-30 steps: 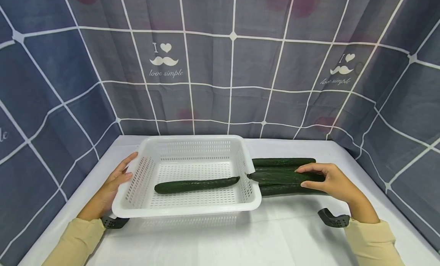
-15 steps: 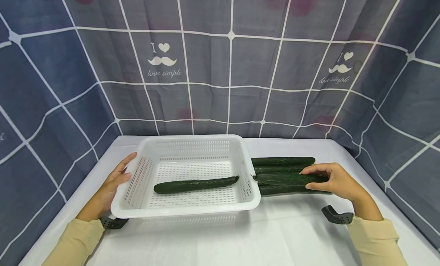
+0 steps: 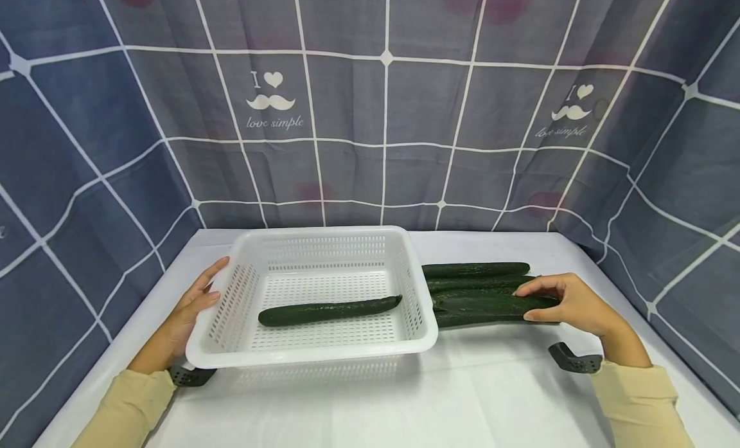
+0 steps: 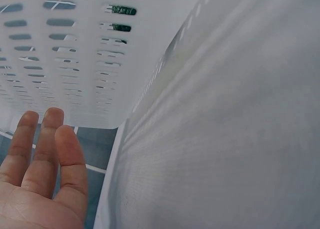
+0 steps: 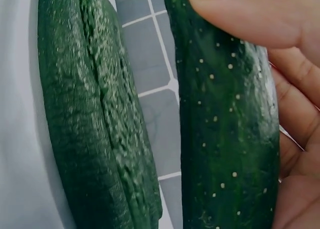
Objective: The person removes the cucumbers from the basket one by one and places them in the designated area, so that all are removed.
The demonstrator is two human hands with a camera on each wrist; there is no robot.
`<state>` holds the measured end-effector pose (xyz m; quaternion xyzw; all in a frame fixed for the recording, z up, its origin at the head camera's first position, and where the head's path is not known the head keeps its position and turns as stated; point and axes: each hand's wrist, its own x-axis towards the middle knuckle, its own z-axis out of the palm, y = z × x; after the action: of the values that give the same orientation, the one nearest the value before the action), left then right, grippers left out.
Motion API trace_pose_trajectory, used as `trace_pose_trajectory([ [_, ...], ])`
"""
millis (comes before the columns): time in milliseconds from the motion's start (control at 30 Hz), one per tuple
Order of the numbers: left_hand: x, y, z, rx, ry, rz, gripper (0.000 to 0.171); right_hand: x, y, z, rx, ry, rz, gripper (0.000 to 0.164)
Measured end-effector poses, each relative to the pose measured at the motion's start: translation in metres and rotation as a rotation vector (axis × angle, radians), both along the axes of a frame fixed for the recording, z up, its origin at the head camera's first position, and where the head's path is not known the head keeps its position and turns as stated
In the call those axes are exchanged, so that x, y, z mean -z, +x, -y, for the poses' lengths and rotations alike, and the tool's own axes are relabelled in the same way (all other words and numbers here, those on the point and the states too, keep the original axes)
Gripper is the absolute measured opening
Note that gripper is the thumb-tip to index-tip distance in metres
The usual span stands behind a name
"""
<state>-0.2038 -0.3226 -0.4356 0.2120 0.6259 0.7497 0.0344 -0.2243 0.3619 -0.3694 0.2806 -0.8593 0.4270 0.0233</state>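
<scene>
My right hand [image 3: 569, 306] grips a dark green cucumber [image 3: 485, 301] near its right end, thumb on one side and fingers on the other. In the right wrist view this cucumber [image 5: 225, 139] shows small pale dots, with a gap between it and others beside it. Its left end is at the basket's right rim in the head view. A white perforated basket [image 3: 312, 357] stands in the middle, with one cucumber [image 3: 329, 312] lying across its floor. My left hand [image 3: 187, 313] is at the basket's left side, its fingers [image 4: 45, 149] extended along the outer wall.
Several more cucumbers [image 3: 476, 269] lie side by side on the white tablecloth [image 3: 462, 396], right of the basket. A grey-blue checked curtain [image 3: 347, 114] encloses the back and both sides of the table.
My right hand has moved to the right with the cucumber, drawing its left end back from over the basket's rim. The left hand and basket have stayed in place.
</scene>
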Motion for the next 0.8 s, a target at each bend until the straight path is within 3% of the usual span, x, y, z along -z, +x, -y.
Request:
trace_pose_trajectory([
  [333, 0.001, 0.000, 0.001, -0.022, -0.021, -0.002, 0.062, 0.017, -0.009, -0.003, -0.086, -0.018, 0.032, 0.033],
  [800, 0.001, 0.000, 0.001, -0.014, -0.026, -0.006, 0.062, 0.028, -0.017, 0.004, -0.174, 0.070, 0.089, 0.030],
])
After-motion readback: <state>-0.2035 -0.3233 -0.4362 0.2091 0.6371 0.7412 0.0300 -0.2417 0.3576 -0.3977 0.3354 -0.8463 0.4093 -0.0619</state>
